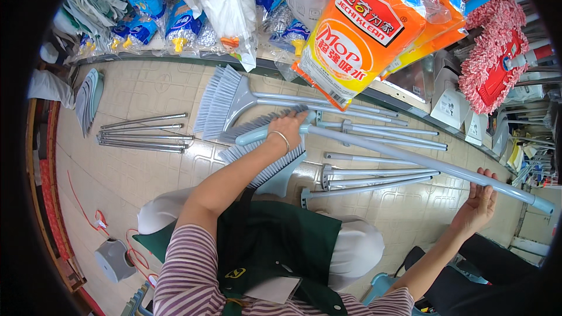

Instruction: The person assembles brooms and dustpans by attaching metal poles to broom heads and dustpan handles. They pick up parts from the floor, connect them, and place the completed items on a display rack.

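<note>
A beige tiled floor (pixel 146 90) spreads out beneath the seated person, and across it lie loose broom parts. Above, along the far edge, hang packaged mop heads, the biggest an orange mop package (pixel 357 32) dangling just over the work, with a red-and-white fluffy mop head (pixel 494 58) off to the right. The person holds one long grey broom (pixel 374 149) across the lap, well above the floor, its pole running from upper left down to the right. The left hand (pixel 287 129) is closed around the broom at the neck, just where the bristles meet the pole. The right hand (pixel 480 199) is open, palm up, fingers spread, cradling the pole from below near its far end without gripping it. On the floor behind lie another grey broom head (pixel 225 102), several spare grey poles (pixel 380 175) and, well to the left, a bundle of metal tubes (pixel 143 134). A small grey tape dispenser (pixel 114 260) sits near the lower left.
</note>
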Demonstrator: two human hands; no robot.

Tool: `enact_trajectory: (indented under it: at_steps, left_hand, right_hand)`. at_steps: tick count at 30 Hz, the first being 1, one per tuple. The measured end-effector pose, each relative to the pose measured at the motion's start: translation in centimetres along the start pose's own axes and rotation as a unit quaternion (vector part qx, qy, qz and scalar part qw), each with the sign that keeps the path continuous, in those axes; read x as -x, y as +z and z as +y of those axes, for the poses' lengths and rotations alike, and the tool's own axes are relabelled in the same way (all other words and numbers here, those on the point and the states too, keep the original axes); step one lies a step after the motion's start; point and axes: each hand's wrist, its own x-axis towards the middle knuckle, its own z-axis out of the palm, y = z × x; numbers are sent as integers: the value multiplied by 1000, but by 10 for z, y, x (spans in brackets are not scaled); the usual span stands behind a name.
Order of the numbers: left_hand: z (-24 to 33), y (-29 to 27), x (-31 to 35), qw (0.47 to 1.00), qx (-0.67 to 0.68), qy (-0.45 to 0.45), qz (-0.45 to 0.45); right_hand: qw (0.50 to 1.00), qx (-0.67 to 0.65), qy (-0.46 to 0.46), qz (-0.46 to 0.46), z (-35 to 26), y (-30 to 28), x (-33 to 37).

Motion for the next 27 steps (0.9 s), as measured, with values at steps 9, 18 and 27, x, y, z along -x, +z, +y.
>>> enact_trajectory:
  at_steps: [9,18,27]
  left_hand:
    - [-27,-50,-14,996,-44,47,-67]
    - [-37,-91,-8,983,-84,62,-148]
    - [-51,-122,10,975,-156,21,-157]
  right_hand:
    - [692,610,-368,-113,14,15,29]
    - [539,528,-605,-253,21,37,17]
    - [557,562,-383,-476,46,62,14]
